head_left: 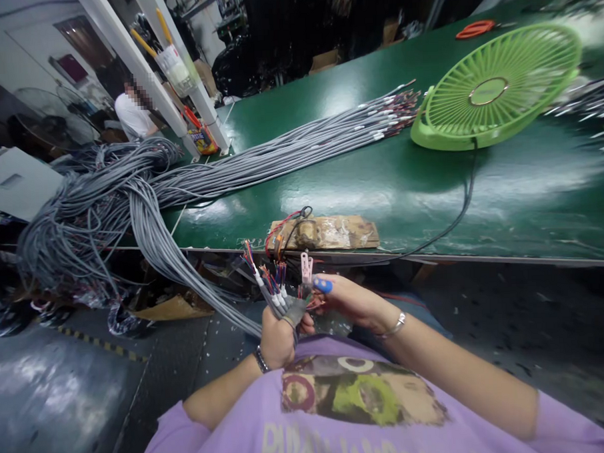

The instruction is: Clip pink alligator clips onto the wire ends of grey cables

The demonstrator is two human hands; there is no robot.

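My left hand (279,337) is closed round a bundle of grey cables (194,274), with dark grey wrapping on its thumb. Above that fist the cable ends fan out, with white sleeves and thin coloured wires (271,279). My right hand (348,301), a blue wrap on its thumb, is pinched together close beside the left. Thin reddish wires show at its fingertips, though the exact grip is partly hidden. Just above the fingers stands a small pale pink piece (306,266), whose kind I cannot make out.
Grey cables (279,151) lie along the green table (350,194) and heap up at the left. A wooden block (337,233) sits at the front edge. To the right are a green fan (491,91) and orange-handled scissors (475,29). A person (134,113) is at the back left.
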